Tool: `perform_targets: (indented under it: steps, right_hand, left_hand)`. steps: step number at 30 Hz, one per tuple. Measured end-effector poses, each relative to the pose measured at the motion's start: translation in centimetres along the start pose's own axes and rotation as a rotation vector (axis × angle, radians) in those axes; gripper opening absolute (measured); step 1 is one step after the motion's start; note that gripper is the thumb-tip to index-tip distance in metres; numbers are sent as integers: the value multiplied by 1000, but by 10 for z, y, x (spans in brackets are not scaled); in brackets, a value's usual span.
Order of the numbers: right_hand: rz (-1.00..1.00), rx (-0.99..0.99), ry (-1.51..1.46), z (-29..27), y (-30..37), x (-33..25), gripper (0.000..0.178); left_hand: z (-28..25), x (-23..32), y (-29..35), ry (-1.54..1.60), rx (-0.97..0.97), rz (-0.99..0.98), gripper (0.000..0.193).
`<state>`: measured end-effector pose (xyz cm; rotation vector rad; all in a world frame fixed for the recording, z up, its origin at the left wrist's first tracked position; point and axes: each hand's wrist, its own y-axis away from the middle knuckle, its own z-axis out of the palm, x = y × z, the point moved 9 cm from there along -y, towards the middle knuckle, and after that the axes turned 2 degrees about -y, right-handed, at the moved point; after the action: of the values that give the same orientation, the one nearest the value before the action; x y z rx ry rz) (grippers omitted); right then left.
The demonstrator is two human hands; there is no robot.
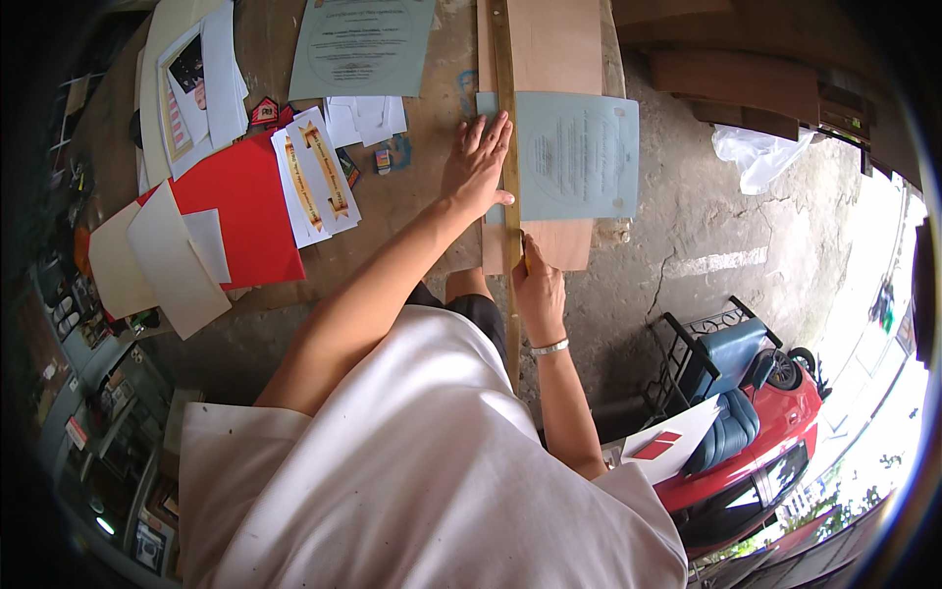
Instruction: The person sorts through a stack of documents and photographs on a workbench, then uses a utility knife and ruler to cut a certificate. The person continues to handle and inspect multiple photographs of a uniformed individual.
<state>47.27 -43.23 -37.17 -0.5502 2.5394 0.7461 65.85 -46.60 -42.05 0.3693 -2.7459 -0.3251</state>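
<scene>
My left hand (pixel 477 165) lies flat with fingers stretched, pressing on a long, narrow, brass-coloured straightedge (pixel 504 59). The straightedge runs away from me over a pale blue-grey printed sheet (pixel 579 157), leaving a strip of the sheet on its left. Under the sheet is a light brown board (pixel 555 49). Close to the straightedge's near part, my right hand (pixel 541 296) is closed around a slim cutter (pixel 526 257) with a yellowish handle. Its tip is at the straightedge's right side, just nearer than the sheet; the blade is too small to make out.
Another blue-grey printed sheet (pixel 361 49) lies at the far left of the worktable (pixel 442 59). Left of it are a red card (pixel 257 211), cream sheets (pixel 177 260), white printed slips (pixel 316 177) and a small eraser-like block (pixel 383 161). A blue-seated chair (pixel 731 353) and red car (pixel 785 412) stand right.
</scene>
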Motion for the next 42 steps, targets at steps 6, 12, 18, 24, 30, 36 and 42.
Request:
perform_targets:
  steps: [6,12,18,24,30,36,42]
  right_hand:
    - [-176,240,-150,-53,-85,-48,36]
    - [-102,205,-82,-25,-196,-79,39]
    - [-89,122,-31,-16,-199,-78,40]
    - [-134,152,5,-13,-183,-74,34]
    - [-105,122,-8,-2,-93,-37,37]
    - [23,53,48,12,-13,0,37]
    - [-36,169,-95,-7,35,23,31]
  left_hand:
    - [-3,2,1,12,25,9,129]
    - [-14,3,3,46,62,34,123]
    - [-15,2,3,85,86,29,121]
    - [-8,-1,2,122,64,25,121]
    - [-2,-1,0,-26,52,6,127]
    - [1,-1,0,-10,20,10,130]
    - [-16,-5,-2,86,91,9,117]
